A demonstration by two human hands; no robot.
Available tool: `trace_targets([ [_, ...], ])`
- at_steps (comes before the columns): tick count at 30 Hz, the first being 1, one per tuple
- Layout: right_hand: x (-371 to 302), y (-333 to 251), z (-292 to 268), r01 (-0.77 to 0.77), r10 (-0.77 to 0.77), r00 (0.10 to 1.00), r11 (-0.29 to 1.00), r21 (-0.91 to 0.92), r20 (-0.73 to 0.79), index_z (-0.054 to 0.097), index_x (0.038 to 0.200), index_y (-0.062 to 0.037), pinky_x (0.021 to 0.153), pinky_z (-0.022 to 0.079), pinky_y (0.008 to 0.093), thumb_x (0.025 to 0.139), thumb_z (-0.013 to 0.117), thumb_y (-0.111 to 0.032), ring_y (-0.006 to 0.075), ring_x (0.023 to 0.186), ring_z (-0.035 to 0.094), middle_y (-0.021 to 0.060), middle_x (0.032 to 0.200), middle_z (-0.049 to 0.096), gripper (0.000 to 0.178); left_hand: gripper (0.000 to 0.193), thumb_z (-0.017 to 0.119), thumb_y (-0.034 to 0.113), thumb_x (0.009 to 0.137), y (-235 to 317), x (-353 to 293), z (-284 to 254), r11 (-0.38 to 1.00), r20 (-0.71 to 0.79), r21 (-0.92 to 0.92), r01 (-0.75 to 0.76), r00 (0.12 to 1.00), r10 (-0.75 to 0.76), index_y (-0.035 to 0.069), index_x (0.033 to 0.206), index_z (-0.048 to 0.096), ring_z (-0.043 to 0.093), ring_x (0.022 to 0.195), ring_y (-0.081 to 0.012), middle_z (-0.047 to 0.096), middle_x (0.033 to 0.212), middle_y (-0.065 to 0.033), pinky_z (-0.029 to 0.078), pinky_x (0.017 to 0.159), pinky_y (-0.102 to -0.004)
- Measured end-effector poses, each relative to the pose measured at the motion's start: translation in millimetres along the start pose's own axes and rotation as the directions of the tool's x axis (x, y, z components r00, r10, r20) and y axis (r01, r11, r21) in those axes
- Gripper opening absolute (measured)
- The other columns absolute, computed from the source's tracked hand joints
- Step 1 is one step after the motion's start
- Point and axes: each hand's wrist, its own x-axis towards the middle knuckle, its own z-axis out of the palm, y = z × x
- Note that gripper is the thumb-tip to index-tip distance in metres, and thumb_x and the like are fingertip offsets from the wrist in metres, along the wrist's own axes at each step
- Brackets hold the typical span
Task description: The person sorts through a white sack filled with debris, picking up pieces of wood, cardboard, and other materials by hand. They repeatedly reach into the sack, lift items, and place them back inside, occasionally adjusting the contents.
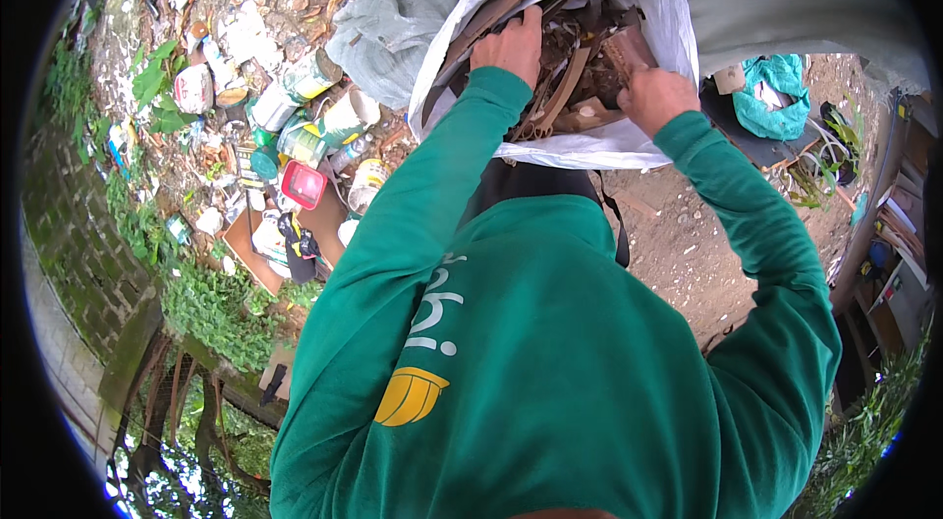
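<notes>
A white woven sack (678, 13) stands open in front of me, filled with scrap wood strips (565, 82), flat brown boards (491, 0) and finer debris. Inside its left part, my left hand (509, 48) is closed over the edge of the boards; its fingertips are partly hidden. At the sack's right side, my right hand (656, 99) grips the near end of a short brown piece of wood (629, 50), which tilts into the sack.
Cans, tubs and a red plastic container (304, 184) litter the ground on the left. A crumpled grey sack (398, 23) lies beside the white one. To the right sit a teal bag (771, 107) and bare soil (678, 234). Grey sheeting (786, 3) spans the far right.
</notes>
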Motion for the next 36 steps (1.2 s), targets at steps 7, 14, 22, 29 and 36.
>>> trace_targets([
  [7,-24.1,-8.7,-70.9,0.060,-0.070,0.990,0.995,-0.081,-0.123,0.064,0.099,0.0009,0.072,0.059,0.0483,0.082,0.068,-0.025,0.0393,0.077,0.072,0.0220,0.081,0.071,0.031,0.043,0.064,0.020,0.088,-2.5,-2.9,-4.8,0.987,-0.034,-0.145,-0.067,0.997,0.063,0.009,0.128,0.051,0.067,0.090,-0.0456,0.070,0.101,-0.0219,0.052,0.080,-0.0558],
  [14,-11.5,-5.6,-60.0,0.062,-0.079,0.993,0.981,-0.181,-0.087,0.063,0.105,-0.0011,0.072,0.057,0.0488,0.082,0.068,-0.028,0.0394,0.076,0.071,0.0203,0.082,0.071,0.036,0.050,0.063,0.036,0.092,3.8,-77.8,-23.7,0.871,0.016,-0.405,-0.279,0.950,0.312,0.007,0.132,0.053,0.066,0.098,-0.0409,0.068,0.108,-0.0216,0.052,0.085,-0.0489],
  [22,-46.3,-30.3,-150.7,-0.013,-0.081,0.966,0.934,-0.358,-0.245,0.064,0.090,0.0013,0.072,0.057,0.0491,0.082,0.064,-0.022,0.0409,0.074,0.070,0.0224,0.081,0.070,0.025,0.076,0.075,0.036,0.083,-3.3,-110.7,-15.4,0.929,-0.025,-0.244,-0.279,0.959,0.281,0.003,0.142,0.040,0.057,0.114,-0.0379,0.039,0.148,-0.0176,0.051,0.092,-0.0499],
  [29,-51.4,-57.7,-149.3,-0.159,0.070,0.972,0.898,-0.410,-0.223,0.071,0.087,0.0006,0.073,0.059,0.0449,0.082,0.062,-0.012,0.0374,0.081,0.072,0.0215,0.086,0.072,0.017,0.068,0.072,0.015,0.081,-71.2,-128.7,18.6,0.879,-0.123,0.133,-0.459,0.872,0.474,0.002,0.140,0.042,0.053,0.118,-0.0334,0.034,0.153,-0.0159,0.049,0.098,-0.0468],
  [36,-79.7,-46.0,-133.4,-0.345,0.196,0.868,0.899,-0.269,-0.457,0.064,0.100,-0.0016,0.087,0.053,0.0492,0.087,0.063,-0.032,0.0379,0.100,0.066,0.0179,0.106,0.066,0.033,0.079,0.069,0.019,0.084,-91.3,-117.8,-1.8,0.937,-0.154,-0.020,-0.349,0.927,0.342,-0.006,0.149,0.030,0.047,0.122,-0.0343,0.021,0.160,-0.0137,0.047,0.102,-0.0439],
])
